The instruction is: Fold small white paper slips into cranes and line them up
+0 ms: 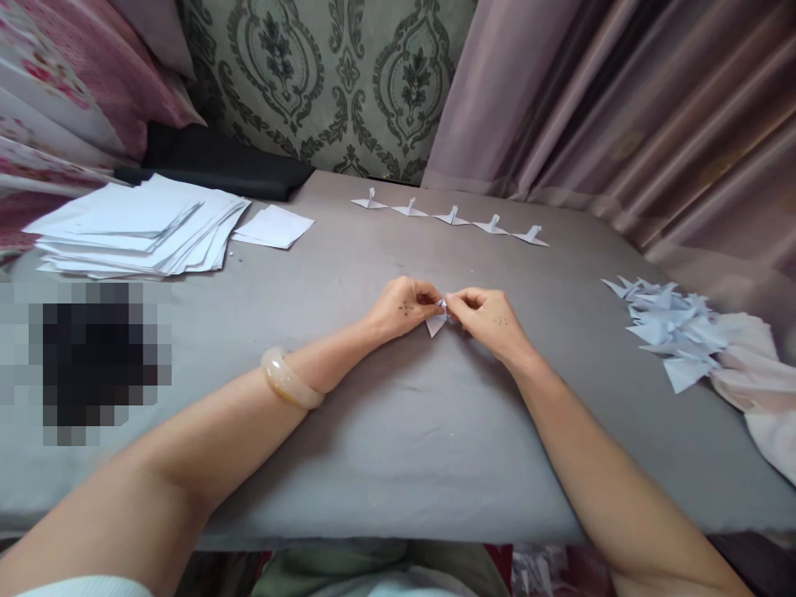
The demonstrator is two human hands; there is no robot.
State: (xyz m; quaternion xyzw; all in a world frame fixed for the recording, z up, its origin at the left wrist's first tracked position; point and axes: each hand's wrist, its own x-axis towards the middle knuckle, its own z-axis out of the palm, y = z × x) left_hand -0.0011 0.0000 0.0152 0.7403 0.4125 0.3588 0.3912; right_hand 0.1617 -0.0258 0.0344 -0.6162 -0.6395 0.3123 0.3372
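Observation:
Over the middle of the grey-covered table, a small folded white paper piece (pixel 437 322) is pinched between my two hands. My left hand (pixel 407 308) grips its upper left side, fingers closed. My right hand (pixel 486 319) pinches it from the right, fingertips close to those of the left. One pointed flap hangs down below the fingers; the rest of the fold is hidden behind them. Farther back, several folded paper figures (pixel 454 215) stand in a slanting row, each with an upright part and pointed sides.
A thick stack of white paper (pixel 137 224) lies at the back left, beside a smaller pile of paper squares (pixel 277 226). Folded dark cloth (pixel 230 157) is behind them. Several folded paper pieces (pixel 672 319) are heaped at the right near pale cloth (pixel 755 365). Curtains (pixel 560 99) border the back right.

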